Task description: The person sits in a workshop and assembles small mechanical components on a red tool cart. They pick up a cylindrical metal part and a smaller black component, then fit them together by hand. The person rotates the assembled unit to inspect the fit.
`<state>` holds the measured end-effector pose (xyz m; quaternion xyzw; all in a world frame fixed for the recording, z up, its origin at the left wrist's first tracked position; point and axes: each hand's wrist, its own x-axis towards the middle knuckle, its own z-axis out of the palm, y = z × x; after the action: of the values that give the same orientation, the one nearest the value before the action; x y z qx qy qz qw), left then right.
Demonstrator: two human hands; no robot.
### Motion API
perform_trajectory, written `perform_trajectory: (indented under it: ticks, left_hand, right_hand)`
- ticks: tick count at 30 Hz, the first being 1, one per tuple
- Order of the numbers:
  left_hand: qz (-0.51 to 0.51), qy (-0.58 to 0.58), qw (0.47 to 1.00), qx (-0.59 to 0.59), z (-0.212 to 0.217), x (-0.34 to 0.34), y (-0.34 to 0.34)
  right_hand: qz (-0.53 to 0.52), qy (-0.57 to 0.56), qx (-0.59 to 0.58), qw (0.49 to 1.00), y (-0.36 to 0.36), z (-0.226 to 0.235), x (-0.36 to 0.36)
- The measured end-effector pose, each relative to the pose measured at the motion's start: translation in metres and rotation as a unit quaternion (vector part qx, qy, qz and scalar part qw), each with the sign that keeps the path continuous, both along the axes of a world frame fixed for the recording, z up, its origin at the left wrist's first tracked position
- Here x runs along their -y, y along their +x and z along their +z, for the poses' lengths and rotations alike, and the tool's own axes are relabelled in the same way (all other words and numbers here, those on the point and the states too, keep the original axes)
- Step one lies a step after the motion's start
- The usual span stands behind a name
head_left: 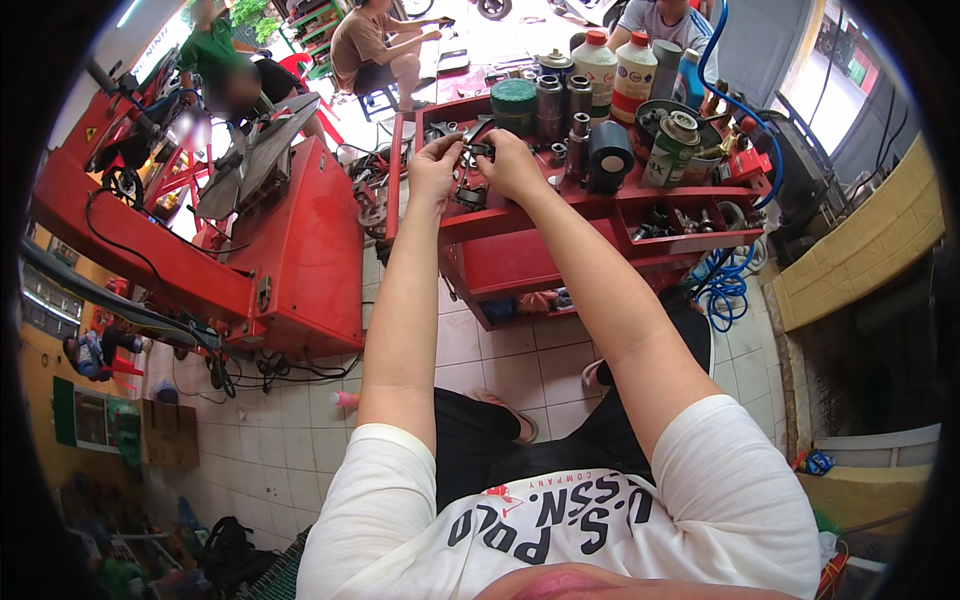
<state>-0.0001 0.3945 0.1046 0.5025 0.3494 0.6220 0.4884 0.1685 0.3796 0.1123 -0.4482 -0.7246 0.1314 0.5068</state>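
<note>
Both my arms reach forward over the near left part of a red tool cart [580, 207]. My left hand [436, 168] is closed, thumb and fingers pinched together near the right hand. Fingers curled, my right hand [512, 168] grips a small dark part [482, 151], whose exact kind I cannot make out. The left fingertips come close to this part, but what they pinch is too small to name. Below the hands, dark metal pieces [470, 194] lie in the cart's top tray. Right of them stand metal sockets [578, 148] and a dark cylinder [610, 160].
Red-capped bottles [634, 82], a green tub [514, 108] and a green-white can [672, 152] crowd the cart top. A red machine [315, 250] stands left, cables on the floor beside it. A blue hose [724, 292] coils at right. Several people are around the shop.
</note>
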Motion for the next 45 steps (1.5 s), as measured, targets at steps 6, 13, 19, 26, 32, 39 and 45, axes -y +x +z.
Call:
perform_trajectory:
  ticks: [6,13,19,26,32,39,45]
  left_hand:
    - [0.026,-0.049,0.998,0.008,0.004,0.001,0.006]
    - [0.023,-0.042,0.999,-0.014,-0.003,-0.005,-0.002]
    - [0.037,-0.005,0.999,-0.032,-0.002,-0.003,0.001]
    - [0.048,0.022,0.993,-0.106,-0.001,-0.006,0.004]
    - [0.026,0.008,0.999,-0.035,-0.009,-0.016,0.0]
    - [0.026,-0.02,0.994,-0.103,-0.008,-0.015,-0.01]
    - [0.032,0.011,0.995,-0.093,-0.005,-0.008,-0.006]
  right_hand:
    - [-0.001,-0.006,-0.003,1.0,0.002,0.001,0.002]
    - [0.013,-0.001,-0.016,1.0,-0.001,0.0,0.001]
    - [0.003,-0.009,-0.004,1.0,-0.001,-0.004,-0.001]
    - [-0.026,0.033,-0.006,0.999,0.004,-0.003,0.004]
    - [-0.02,0.006,-0.004,1.0,0.0,-0.005,-0.001]
    - [-0.03,0.021,-0.031,0.999,-0.002,0.001,0.01]
    - [-0.028,0.016,-0.017,0.999,-0.004,-0.002,0.007]
